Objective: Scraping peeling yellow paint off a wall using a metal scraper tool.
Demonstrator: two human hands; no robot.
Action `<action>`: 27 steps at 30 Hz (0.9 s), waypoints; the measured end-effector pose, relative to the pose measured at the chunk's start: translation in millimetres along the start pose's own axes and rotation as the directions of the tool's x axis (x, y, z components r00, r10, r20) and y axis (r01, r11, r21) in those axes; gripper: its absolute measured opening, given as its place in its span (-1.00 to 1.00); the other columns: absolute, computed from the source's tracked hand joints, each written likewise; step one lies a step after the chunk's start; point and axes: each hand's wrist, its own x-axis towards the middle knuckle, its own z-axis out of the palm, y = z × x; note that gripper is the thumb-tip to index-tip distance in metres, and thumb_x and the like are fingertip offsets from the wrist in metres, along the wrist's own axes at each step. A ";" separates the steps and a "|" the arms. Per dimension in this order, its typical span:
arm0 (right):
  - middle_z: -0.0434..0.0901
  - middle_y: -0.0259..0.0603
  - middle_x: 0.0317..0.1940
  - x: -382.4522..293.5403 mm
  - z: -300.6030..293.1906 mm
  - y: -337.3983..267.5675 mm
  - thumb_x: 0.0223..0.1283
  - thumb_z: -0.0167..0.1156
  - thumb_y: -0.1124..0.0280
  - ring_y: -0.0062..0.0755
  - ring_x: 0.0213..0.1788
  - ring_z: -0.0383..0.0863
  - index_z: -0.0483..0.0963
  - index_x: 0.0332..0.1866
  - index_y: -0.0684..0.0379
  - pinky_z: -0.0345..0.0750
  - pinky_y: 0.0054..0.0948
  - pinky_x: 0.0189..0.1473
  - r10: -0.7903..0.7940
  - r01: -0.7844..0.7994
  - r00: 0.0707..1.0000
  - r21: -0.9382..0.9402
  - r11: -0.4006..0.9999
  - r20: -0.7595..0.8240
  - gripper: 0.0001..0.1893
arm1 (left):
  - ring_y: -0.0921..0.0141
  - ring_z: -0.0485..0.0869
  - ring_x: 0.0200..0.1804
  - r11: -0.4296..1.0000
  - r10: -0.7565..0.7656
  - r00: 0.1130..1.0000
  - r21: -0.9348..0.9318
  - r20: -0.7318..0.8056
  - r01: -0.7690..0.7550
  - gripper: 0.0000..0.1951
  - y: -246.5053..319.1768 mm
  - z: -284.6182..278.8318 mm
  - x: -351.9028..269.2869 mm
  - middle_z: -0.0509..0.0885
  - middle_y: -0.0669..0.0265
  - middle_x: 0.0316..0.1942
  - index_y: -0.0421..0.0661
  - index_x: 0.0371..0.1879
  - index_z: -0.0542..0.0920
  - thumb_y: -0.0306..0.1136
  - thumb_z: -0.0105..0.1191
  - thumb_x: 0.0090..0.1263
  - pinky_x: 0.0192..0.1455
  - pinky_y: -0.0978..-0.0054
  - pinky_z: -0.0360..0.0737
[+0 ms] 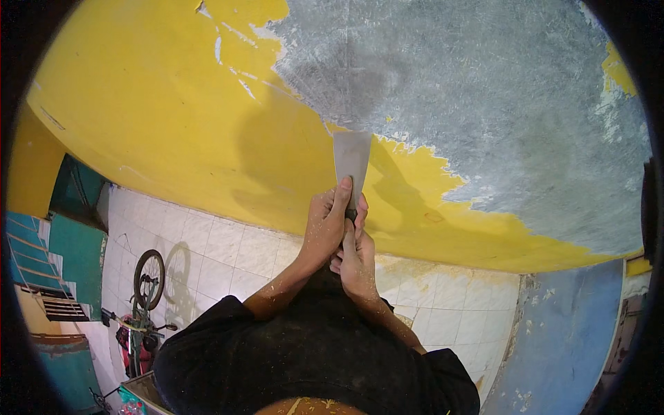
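Note:
My left hand [322,220] grips a wide-bladed paint scraper [353,155] near the top of its handle, thumb flat along the metal blade. Lower down, my right hand [359,262] is closed around the dark handle, which is mostly hidden by fingers. The blade points up at the wall, its edge at the ragged border between yellow paint [176,119] and a bare grey patch [467,78]. Whether the edge touches the wall is hard to tell. Small yellow flecks of paint cling to both forearms.
White floor tiles [218,244] run along the wall's foot, with yellowish debris [415,267] on them. A bicycle [142,311] stands to the left, near green partitions [78,259] and a rack [36,249]. At the right is a blue, peeling wall surface [565,332].

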 end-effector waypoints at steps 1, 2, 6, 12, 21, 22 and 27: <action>0.26 -0.49 -0.55 -0.9 0.6 0.5 0.49 -0.22 0.29 -0.77 -0.61 0.14 0.05 0.40 0.14 0.19 -0.70 -0.58 -0.002 0.002 1.000 -0.001 1.000 0.006 -0.55 | 0.59 0.40 -0.68 1.000 0.005 1.000 0.001 -0.004 -0.005 -0.49 1.2 0.4 -1.3 0.48 0.40 -0.70 -0.19 -0.51 0.50 -0.02 -0.25 0.55 -0.60 0.64 0.31; 0.26 -0.49 -0.55 -2.1 1.5 2.7 0.49 -0.23 0.30 -0.76 -0.62 0.14 -0.02 0.44 0.11 0.20 -0.70 -0.58 -0.014 0.014 1.000 0.013 1.000 0.010 -0.52 | 0.59 0.40 -0.68 1.000 -0.013 1.000 -0.016 -0.001 0.013 -0.49 2.0 0.4 -2.8 0.48 0.40 -0.70 -0.19 -0.52 0.51 -0.02 -0.25 0.55 -0.60 0.64 0.31; 0.27 -0.49 -0.55 -3.7 -0.3 2.9 0.49 -0.23 0.33 -0.75 -0.62 0.14 -0.20 0.51 0.03 0.21 -0.70 -0.57 0.011 -0.010 1.000 -0.044 0.999 0.022 -0.43 | 0.59 0.41 -0.67 0.999 -0.044 0.999 0.003 -0.019 0.044 -0.48 -2.0 -0.2 -7.3 0.47 0.41 -0.71 -0.18 -0.53 0.50 -0.01 -0.25 0.55 -0.60 0.64 0.31; 0.18 -0.52 -0.64 -5.0 -2.8 18.8 0.46 -0.14 0.08 -0.73 -0.67 0.09 0.30 -0.29 0.09 0.09 -0.66 -0.60 -0.051 0.050 0.998 -0.005 0.999 -0.028 -0.69 | 0.59 0.41 -0.67 0.999 -0.051 0.999 0.002 -0.002 0.051 -0.47 -6.5 0.1 -8.4 0.46 0.40 -0.71 -0.17 -0.56 0.48 0.00 -0.27 0.55 -0.59 0.64 0.32; 0.17 -0.51 -0.67 0.9 2.8 10.3 0.48 -0.15 0.18 -0.73 -0.66 0.14 0.28 -0.31 0.11 0.13 -0.63 -0.59 -0.023 0.022 0.996 -0.017 1.000 -0.082 -0.74 | 0.59 0.41 -0.69 0.998 -0.043 0.998 -0.052 0.036 0.044 -0.47 -6.7 -3.0 0.9 0.46 0.39 -0.72 -0.18 -0.57 0.48 0.00 -0.25 0.55 -0.61 0.64 0.31; 0.17 -0.51 -0.67 -0.5 5.1 8.5 0.48 -0.15 0.18 -0.73 -0.66 0.14 0.28 -0.31 0.11 0.13 -0.63 -0.59 -0.022 0.020 0.996 -0.016 1.000 -0.081 -0.74 | 0.59 0.41 -0.69 0.998 -0.044 0.998 -0.052 0.034 0.045 -0.47 -6.3 -4.4 1.8 0.46 0.39 -0.72 -0.18 -0.57 0.48 0.00 -0.25 0.55 -0.61 0.64 0.31; 0.19 -0.47 -0.65 -11.6 16.9 4.6 0.47 -0.14 0.20 -0.67 -0.66 0.15 0.26 -0.26 0.13 0.16 -0.61 -0.59 -0.051 0.053 0.998 0.051 0.997 -0.034 -0.76 | 0.58 0.39 -0.72 0.960 -0.176 0.978 -0.203 0.109 0.195 -0.46 10.5 -8.8 -2.4 0.45 0.38 -0.76 -0.20 -0.59 0.51 0.01 -0.21 0.53 -0.66 0.64 0.28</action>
